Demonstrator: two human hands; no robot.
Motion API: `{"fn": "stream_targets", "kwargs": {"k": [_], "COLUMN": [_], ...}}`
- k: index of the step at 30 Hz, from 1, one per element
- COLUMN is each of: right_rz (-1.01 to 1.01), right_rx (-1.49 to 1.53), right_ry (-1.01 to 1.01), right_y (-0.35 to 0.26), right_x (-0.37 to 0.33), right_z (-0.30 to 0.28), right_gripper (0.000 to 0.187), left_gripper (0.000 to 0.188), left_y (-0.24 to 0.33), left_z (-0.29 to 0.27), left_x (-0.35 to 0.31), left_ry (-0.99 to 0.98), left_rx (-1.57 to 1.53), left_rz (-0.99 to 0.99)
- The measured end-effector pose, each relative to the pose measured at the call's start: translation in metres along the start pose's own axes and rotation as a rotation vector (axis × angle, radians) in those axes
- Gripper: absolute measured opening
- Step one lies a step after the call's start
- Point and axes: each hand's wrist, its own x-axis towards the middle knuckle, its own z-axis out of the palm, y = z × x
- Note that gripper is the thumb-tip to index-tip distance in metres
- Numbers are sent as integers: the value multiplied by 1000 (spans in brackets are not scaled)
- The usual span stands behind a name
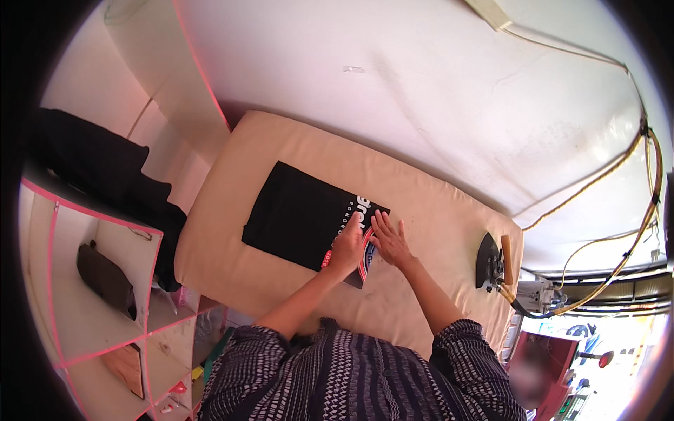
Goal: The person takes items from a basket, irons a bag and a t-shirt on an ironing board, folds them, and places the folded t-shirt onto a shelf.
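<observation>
A black garment, seemingly a T-shirt [295, 210], lies folded into a rectangle on a beige padded table [428, 217]. White lettering and a curved red, white and blue print show at its right end. My left hand [347, 247] is on the printed part, thumb side up, fingers drawn together on the cloth; some of them are hidden. Just right of it, my right hand [393, 242] lies flat with fingers spread over the garment's right edge. Between the two hands the cloth curves up a little.
An iron [486, 259] stands at the table's right end, with a thick cable [635, 238] running up the white wall. Pink-edged shelves [105, 309] are on the left, holding a dark cloth item [107, 277]. Black cloth [105, 165] drapes over their top.
</observation>
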Motion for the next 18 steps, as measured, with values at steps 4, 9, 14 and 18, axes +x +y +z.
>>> {"fn": "stream_targets", "kwargs": {"k": [4, 9, 14, 18], "right_rz": [108, 722, 1105, 1157], "right_rx": [32, -393, -171, 220], "right_ry": [359, 351, 173, -47], "right_y": [77, 234, 295, 295], "right_x": [-22, -140, -204, -192], "right_z": [-8, -95, -93, -94], "right_gripper": [52, 50, 63, 73], "left_gripper": [61, 71, 73, 74], "left_y": [-37, -42, -34, -19], "left_z": [74, 89, 77, 38], "left_x": [-19, -24, -29, -103], "left_ry": [-57, -103, -335, -868], "left_rx": [533, 812, 619, 484], "left_rz": [287, 287, 307, 505]}}
